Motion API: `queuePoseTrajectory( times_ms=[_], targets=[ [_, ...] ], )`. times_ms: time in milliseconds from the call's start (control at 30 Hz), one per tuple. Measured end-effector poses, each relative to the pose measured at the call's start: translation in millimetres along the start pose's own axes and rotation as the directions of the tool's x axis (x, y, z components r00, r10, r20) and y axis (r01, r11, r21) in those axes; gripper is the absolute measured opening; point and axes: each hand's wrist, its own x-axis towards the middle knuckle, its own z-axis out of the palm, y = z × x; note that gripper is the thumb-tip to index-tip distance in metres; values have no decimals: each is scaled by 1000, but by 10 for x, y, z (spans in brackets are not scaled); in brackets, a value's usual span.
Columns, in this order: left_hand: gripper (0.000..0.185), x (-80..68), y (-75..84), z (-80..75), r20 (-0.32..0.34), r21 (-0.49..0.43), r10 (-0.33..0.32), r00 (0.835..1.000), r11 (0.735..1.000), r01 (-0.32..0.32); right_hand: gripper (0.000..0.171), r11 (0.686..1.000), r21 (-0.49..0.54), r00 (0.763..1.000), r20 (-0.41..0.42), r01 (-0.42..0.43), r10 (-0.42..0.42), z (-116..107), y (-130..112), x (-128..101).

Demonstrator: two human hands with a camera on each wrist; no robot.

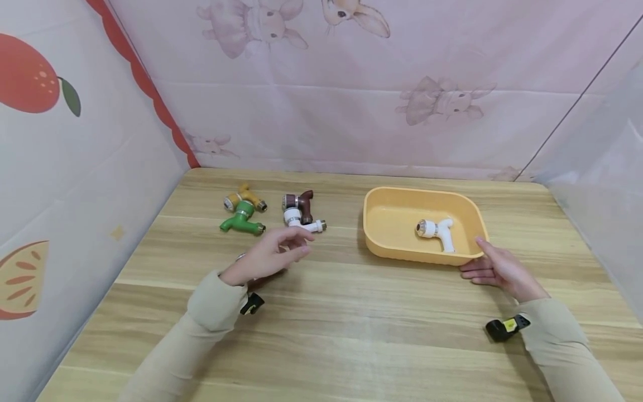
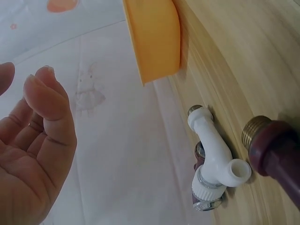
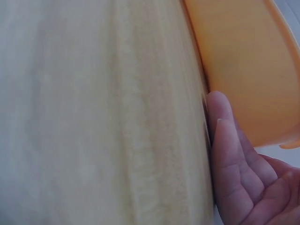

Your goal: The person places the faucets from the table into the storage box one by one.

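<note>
So that white plastic tap [image 2: 211,147] lies crosswise just past the left hand [image 1: 273,254], fingers loosely curled, empty, right hand [image 1: 504,272] pinching the yellow plastic tray [image 1: 422,255].

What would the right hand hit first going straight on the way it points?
The orange tray, right away: the right hand's thumb is already at its near right corner. Whether the fingertips actually touch the wall is hard to tell.

soft, even light in here; pale glare on the tabletop [image 1: 364,349] between left hand [image 1: 273,254] and right hand [image 1: 504,273], faint shadows beneath both, wood beside the right blurred.
</note>
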Motion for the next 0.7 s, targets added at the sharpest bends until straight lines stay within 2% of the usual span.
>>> queuePoseTrajectory(
  times_ms=[100, 333, 700],
  targets=[
    [20, -32, -18, -28, -27, 17, -3, 1000, 1000, 3, 71, 1000, -8, 1000, -1, -1, 1, 2, -9, -3],
    [20, -115, -63, -105, -68, -17, 1, 998, 1000, -2, 72, 1000, -12, 1000, -2, -4, 4, -3, -11, -1],
    [22, -271, -128, -209, -97, -8, -89, 991, 996, 89, 67, 1000, 11, 1000, 6, 0, 0, -7, -12, 9]
  ],
)
